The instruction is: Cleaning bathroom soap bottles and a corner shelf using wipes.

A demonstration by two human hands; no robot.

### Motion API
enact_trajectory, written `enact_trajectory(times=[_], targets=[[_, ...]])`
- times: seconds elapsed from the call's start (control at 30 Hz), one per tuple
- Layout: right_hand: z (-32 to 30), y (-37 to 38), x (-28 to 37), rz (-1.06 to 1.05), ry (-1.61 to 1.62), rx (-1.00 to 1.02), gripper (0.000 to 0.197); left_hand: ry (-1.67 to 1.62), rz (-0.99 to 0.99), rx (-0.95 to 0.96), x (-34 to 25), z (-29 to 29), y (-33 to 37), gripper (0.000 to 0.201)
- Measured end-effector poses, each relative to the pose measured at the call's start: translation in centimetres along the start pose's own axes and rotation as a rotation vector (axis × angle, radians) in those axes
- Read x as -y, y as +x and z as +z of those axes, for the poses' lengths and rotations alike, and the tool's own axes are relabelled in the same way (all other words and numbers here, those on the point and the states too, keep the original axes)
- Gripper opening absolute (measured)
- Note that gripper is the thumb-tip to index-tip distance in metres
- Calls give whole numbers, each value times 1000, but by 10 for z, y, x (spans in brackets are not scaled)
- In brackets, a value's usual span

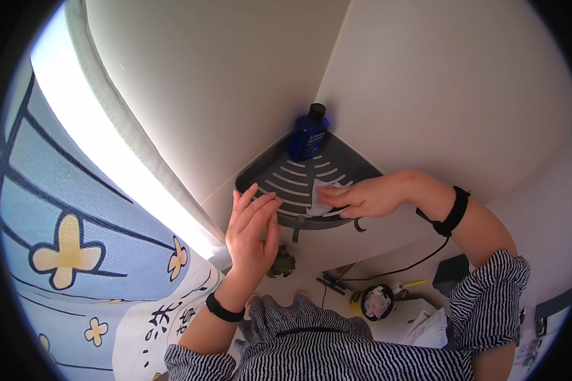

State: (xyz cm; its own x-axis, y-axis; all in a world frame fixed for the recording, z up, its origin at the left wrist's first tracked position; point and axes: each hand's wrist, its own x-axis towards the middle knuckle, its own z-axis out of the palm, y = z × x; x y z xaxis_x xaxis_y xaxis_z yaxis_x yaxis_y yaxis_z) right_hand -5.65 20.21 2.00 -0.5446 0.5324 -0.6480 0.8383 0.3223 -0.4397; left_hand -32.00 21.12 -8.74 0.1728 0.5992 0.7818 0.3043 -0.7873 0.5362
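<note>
A dark grey slotted corner shelf [356, 164] is fixed where two pale walls meet. A blue bottle with a black cap [307, 141] stands upright in its back corner. My right hand [378, 194] lies over the shelf's front right part, fingers pressing a white wipe [321, 197] against the slats; part of the wipe is under the fingers. At the shelf's front left edge is my left hand [254, 222], fingers stretched and holding nothing. Its fingertips overlap the rim, though whether they touch it I cannot tell.
Hooks [298, 230] hang below the shelf's front. A patterned blue curtain [108, 216] hangs close on the left. Below are a small green plant [281, 261], a yellow and black bin [376, 302] with crumpled waste and a dark box [450, 275]. A black cable [397, 270] trails from my right wristband.
</note>
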Motion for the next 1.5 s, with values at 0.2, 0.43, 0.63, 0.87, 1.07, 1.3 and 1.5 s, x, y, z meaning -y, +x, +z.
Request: enact_trajectory(times=[0.2,0.43,0.63,0.87,1.07,1.3,1.5], targets=[[0,14,4,44,-112,-110,59,15,24,2,-1,0,1,23],[-14,60,12,-10,-334,-219,63,32,32,16,-1,0,1,23],[-22,79,30,11,-339,-277,60,44,45,18,2,-2,-1,22],[-11,80,40,-133,-159,-246,46,29,28,6,-2,2,1,28],[-23,54,53,-107,1,-48,47,38,41,-5,-1,3,0,32],[-7,21,11,-179,31,2,48,49,25,32,-4,1,-1,32],[-4,-16,1,148,292,-18,42,84,46,4,-3,3,-1,32]])
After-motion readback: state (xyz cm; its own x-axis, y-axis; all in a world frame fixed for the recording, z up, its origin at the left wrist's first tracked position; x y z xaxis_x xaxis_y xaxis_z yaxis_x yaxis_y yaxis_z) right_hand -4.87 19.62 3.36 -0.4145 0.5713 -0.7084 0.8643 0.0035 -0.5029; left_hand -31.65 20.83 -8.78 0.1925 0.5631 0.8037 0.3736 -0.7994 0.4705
